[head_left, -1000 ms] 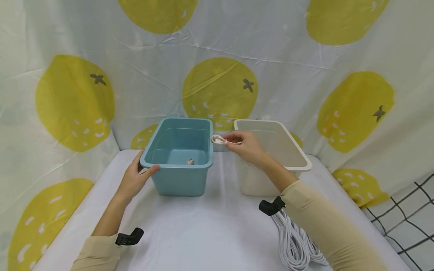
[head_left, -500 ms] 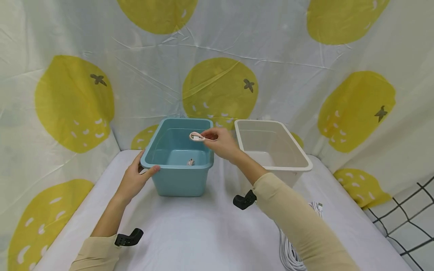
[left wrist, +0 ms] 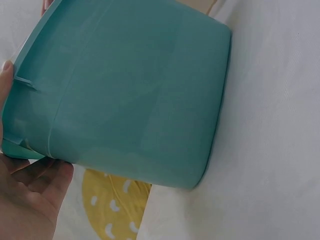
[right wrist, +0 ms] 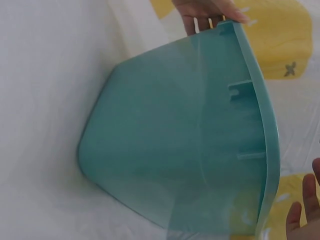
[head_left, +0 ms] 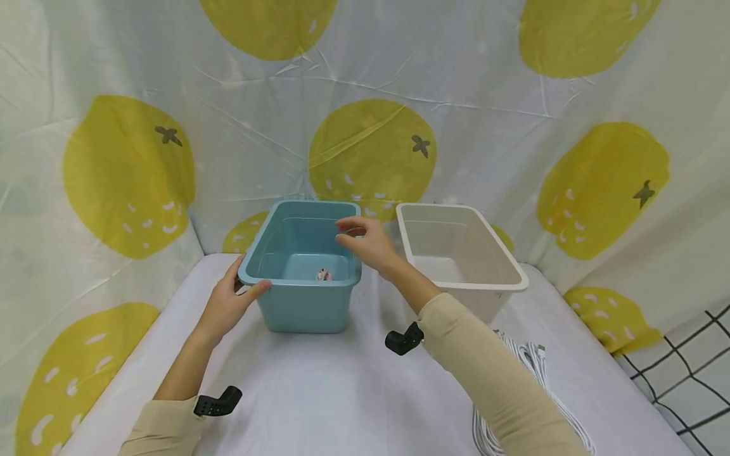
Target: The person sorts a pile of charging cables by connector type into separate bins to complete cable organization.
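My left hand (head_left: 224,308) grips the near left corner of the blue plastic bin (head_left: 302,308), thumb over the rim and fingers beneath it. In the left wrist view, those fingers (left wrist: 52,180) curl under the lip. Over the bin's right rim hovers my right hand (head_left: 373,246), its fingers loosely bent and apart, holding nothing. Pink-and-white coiled cables (head_left: 324,275) lie inside the bin, partly hidden by its front rim. The right wrist view shows the bin's outer wall (right wrist: 155,130), with fingers of my right hand (right wrist: 306,212) at its edge.
A cream bin (head_left: 485,297) stands to the right of the blue one. Bundled white cables (head_left: 533,367) lie on the white tabletop (head_left: 342,392), partly behind my right forearm. A lemon-print curtain (head_left: 251,145) backs the table; a black wire grid (head_left: 684,373) is at far right.
My right hand moved left from near the cream bin to over the blue bin and let go of a looped pink cable. More cable shows inside the bin. My left hand stayed put.
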### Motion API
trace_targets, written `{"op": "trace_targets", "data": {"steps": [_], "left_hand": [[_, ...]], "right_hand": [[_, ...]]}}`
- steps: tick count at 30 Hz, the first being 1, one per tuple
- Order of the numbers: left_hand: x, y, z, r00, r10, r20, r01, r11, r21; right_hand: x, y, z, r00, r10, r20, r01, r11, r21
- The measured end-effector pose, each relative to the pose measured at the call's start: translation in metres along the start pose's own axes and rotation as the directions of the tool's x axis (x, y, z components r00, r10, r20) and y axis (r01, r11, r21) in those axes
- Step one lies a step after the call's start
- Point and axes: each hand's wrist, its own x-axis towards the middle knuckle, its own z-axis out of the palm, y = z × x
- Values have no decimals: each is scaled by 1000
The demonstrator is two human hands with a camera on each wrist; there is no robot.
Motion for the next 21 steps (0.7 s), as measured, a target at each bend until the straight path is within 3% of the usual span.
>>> {"op": "trace_targets", "data": {"steps": [8,21], "left_hand": [[0,2,0,1000,-13,7,13,1000,-6],[0,2,1,1000,8,0,-8,1000,-26]], "right_hand": [[-4,0,-7,1000,20,18,-21,999,38],[-20,-4,-17,995,-26,92,25,1000,14]]}}
